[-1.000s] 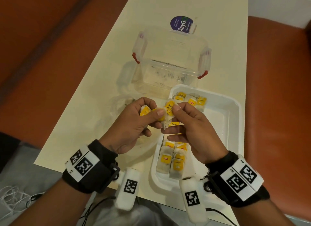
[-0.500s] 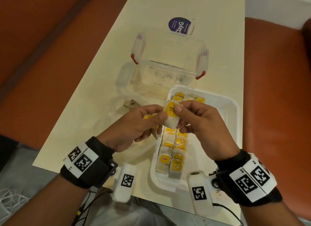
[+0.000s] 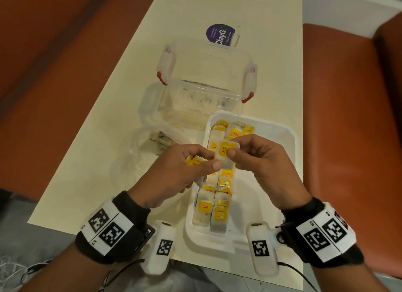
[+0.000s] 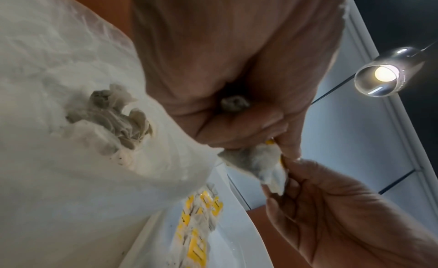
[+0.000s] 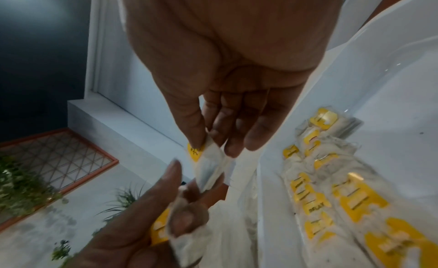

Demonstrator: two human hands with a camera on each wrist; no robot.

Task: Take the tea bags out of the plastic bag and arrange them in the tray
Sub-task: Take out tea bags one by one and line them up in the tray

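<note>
Visibly pale tea bag (image 3: 225, 159), yellow tag.

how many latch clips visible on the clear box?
2. The left clip sits on the left end of the clear box and the right clip on its right end. The label may hide more on the far side.

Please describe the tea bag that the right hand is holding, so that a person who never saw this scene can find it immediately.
Find the white tray at the table's near edge, with rows of yellow-tagged tea bags lying in it. Above its left side, both hands meet. The tea bag is the one lifted off the tray, pinched by the right hand, yellow tag facing up.
</note>
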